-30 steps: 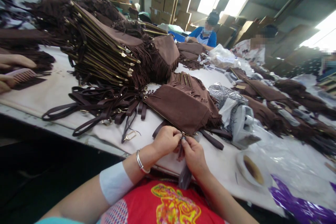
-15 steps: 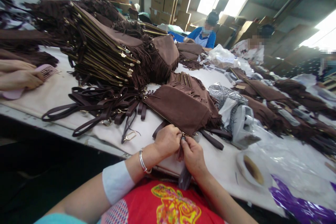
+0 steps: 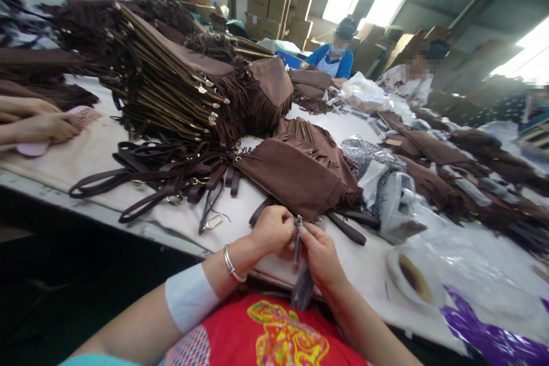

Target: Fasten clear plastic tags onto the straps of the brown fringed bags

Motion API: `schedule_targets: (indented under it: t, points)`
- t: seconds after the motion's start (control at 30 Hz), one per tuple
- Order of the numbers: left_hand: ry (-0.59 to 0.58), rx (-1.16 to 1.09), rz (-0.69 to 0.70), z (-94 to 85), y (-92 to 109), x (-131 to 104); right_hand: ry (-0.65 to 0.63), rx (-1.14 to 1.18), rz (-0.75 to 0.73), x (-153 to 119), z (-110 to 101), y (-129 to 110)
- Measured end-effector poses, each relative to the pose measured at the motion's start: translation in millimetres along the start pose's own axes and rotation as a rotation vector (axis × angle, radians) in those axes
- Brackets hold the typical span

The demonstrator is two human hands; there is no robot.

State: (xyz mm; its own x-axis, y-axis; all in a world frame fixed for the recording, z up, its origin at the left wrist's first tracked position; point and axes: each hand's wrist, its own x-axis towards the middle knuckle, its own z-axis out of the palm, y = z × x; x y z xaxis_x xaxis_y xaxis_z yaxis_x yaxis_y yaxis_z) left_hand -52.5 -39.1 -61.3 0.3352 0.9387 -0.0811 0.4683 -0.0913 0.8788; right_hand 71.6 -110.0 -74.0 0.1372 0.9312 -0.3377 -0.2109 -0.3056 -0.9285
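A brown fringed pouch [image 3: 291, 174] lies in front of me, its zipper running down the near-left edge to a metal pull. At its near corner, my right hand [image 3: 321, 254] pinches a dark zipper tassel [image 3: 298, 240] between thumb and fingers. My left hand [image 3: 273, 231] is curled closed right beside the tassel; what its fingertips grip is hidden. A dark strip that looks wrapped in clear film [image 3: 302, 289] hangs below my right hand, over the table edge. Brown wrist straps [image 3: 171, 174] with metal clasps lie in a heap left of the pouch.
A tall stack of fringed pouches [image 3: 171, 80] stands behind the straps. At the left, a co-worker's hands [image 3: 47, 120] hold a pink comb [image 3: 88, 117]. On the right are a tape roll [image 3: 414, 277], plastic bags [image 3: 398, 200] and more pouches. Other people sit across the table.
My fingers have shifted slightly around the tassel, which now shows more between my hands. The pouch stays put. The co-worker's hands with the comb moved a little right.
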Motion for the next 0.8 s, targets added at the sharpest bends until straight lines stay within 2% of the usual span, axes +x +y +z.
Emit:
schedule_targets:
  t: [0.23,0.33,0.43,0.57,0.67,0.8]
  points:
    - [0.120,-0.173,-0.111,7.6,0,-13,-0.017,0.139,-0.020,3,5,2]
    - [0.155,-0.182,-0.110,11.6,-3,-18,-0.031,0.187,0.005,4,5,3]
    - [0.185,-0.147,-0.030,12.1,-5,-21,-0.028,0.184,0.021,3,5,5]
    - [0.238,-0.008,0.154,9.1,-3,-27,-0.015,0.133,0.002,3,5,5]
    - [0.248,0.119,0.291,7.8,-3,-29,-0.003,0.062,-0.044,3,4,4]
    - [0.237,0.289,0.401,8.0,-3,-29,-0.001,-0.053,-0.108,1,3,-2]
